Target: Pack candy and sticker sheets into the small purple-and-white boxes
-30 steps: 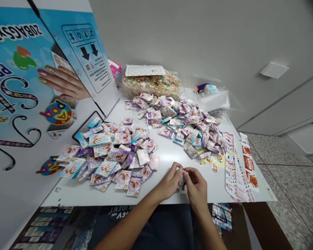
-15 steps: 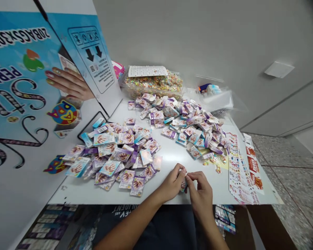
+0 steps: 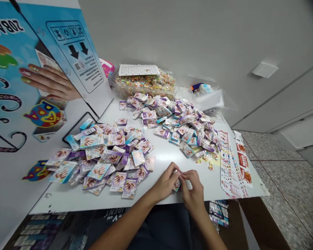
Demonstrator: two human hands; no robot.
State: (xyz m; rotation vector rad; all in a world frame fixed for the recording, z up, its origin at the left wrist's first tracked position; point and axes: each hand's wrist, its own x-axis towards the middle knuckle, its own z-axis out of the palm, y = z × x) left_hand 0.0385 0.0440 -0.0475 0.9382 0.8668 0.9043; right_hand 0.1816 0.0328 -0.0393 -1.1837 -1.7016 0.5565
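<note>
Close to the table's front edge, a small printed box (image 3: 176,185) with a hand picture is held between my two hands. My left hand (image 3: 167,182) wraps its fingers around the box from the left. At the top of the box, the fingertips of my right hand (image 3: 192,189) are pinched together, touching it. My fingers cover most of the box, so whether its flap is open cannot be made out. Left of my hands lies a heap of small purple and blue boxes (image 3: 99,171). A second heap of similar boxes (image 3: 182,121) spreads behind and to the right.
A clear tub of small colourful packets (image 3: 143,85) stands at the back under a printed sheet. Sticker sheets (image 3: 228,166) lie on the right, near loose shiny packets (image 3: 210,161). A large printed carton (image 3: 67,69) walls off the left side.
The view has turned slightly right, so things appear shifted left. Both hands stay on the small box, with only slight finger movement.
</note>
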